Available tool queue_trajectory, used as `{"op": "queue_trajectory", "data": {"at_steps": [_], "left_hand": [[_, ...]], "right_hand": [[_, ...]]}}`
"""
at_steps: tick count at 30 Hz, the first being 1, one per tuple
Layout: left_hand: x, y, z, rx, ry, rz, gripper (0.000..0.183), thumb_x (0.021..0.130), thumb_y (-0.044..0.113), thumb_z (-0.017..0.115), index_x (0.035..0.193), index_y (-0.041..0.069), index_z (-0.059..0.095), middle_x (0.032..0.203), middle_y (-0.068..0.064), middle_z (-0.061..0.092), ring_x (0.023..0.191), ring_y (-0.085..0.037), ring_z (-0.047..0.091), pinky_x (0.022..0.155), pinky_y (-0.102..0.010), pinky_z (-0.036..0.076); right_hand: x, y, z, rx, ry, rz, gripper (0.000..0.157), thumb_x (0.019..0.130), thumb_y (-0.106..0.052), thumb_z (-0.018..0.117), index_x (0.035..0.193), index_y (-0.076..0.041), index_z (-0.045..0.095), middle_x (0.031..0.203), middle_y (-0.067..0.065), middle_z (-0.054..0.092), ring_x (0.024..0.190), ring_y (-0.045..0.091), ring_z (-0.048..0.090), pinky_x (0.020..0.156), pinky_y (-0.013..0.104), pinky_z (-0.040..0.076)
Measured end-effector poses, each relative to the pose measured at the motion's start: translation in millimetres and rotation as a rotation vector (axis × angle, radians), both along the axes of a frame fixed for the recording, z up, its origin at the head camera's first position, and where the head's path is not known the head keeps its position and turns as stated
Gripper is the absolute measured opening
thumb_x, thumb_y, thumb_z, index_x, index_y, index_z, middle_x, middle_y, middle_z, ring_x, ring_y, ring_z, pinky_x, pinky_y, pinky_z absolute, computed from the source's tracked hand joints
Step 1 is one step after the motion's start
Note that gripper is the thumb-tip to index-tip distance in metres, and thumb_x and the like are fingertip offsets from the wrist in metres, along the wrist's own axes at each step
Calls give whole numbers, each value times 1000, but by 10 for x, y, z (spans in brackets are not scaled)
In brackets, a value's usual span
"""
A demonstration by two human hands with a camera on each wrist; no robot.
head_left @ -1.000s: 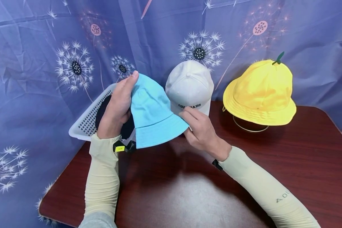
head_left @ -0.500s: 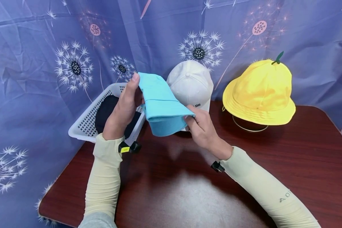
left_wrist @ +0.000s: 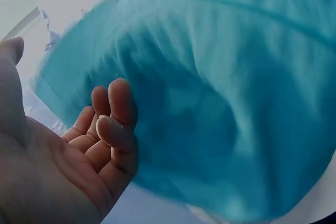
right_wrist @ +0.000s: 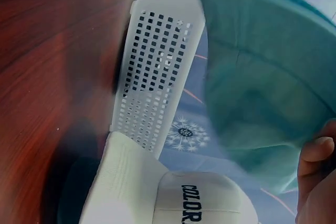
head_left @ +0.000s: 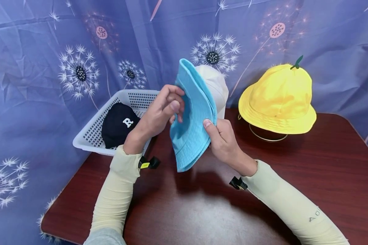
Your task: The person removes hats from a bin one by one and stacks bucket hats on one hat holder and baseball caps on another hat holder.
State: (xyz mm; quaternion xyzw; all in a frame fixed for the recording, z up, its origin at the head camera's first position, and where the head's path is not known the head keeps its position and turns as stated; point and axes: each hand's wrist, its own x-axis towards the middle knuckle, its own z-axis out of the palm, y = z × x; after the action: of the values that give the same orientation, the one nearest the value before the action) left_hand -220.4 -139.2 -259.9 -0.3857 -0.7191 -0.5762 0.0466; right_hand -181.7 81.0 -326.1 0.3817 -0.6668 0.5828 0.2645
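The light blue hat [head_left: 194,119] is in the air above the table [head_left: 334,163], its brim pinched between thumb and fingers of the right hand [head_left: 227,143]. The left hand [head_left: 157,114] is at the hat's open side, its fingers loosely bent; I cannot tell if they touch the cloth. Behind is 1 white cap [head_left: 217,86]; to the right, 1 yellow hat [head_left: 279,98]; to the left, 1 white basket [head_left: 87,147] with 1 black cap [head_left: 116,126] inside. The table is red-brown and shiny, before a blue curtain [head_left: 165,41] with printed dandelions. The black cap reads "R"; the white cap, "COLOR", then cut off.
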Motion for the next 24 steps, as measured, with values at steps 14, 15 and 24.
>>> {"op": "queue_trajectory", "data": {"at_steps": [14,15,24], "left_hand": [[193,245,-93,-168,138,-33,73,94,75,61,116,6,51,90,-5,56,74,-18,59,57,-31,46],[205,253,-96,-176,149,-33,70,94,73,62,114,7,51,89,-4,55,74,-17,58,56,-31,45],[266,347,-132,-235,206,31,38,94,40,74,101,14,47,86,-2,51,67,-28,50,54,-33,41]], "right_hand": [[49,6,63,2,64,-18,48,112,-11,43,68,-2,60,57,2,56,58,9,60,51,24,42],[50,4,61,3,75,-16,49,113,-14,43,68,-2,58,56,2,53,56,10,57,50,24,41],[45,3,31,12,109,-1,50,114,-15,39,64,-8,41,57,3,33,49,9,35,48,23,28]]}}
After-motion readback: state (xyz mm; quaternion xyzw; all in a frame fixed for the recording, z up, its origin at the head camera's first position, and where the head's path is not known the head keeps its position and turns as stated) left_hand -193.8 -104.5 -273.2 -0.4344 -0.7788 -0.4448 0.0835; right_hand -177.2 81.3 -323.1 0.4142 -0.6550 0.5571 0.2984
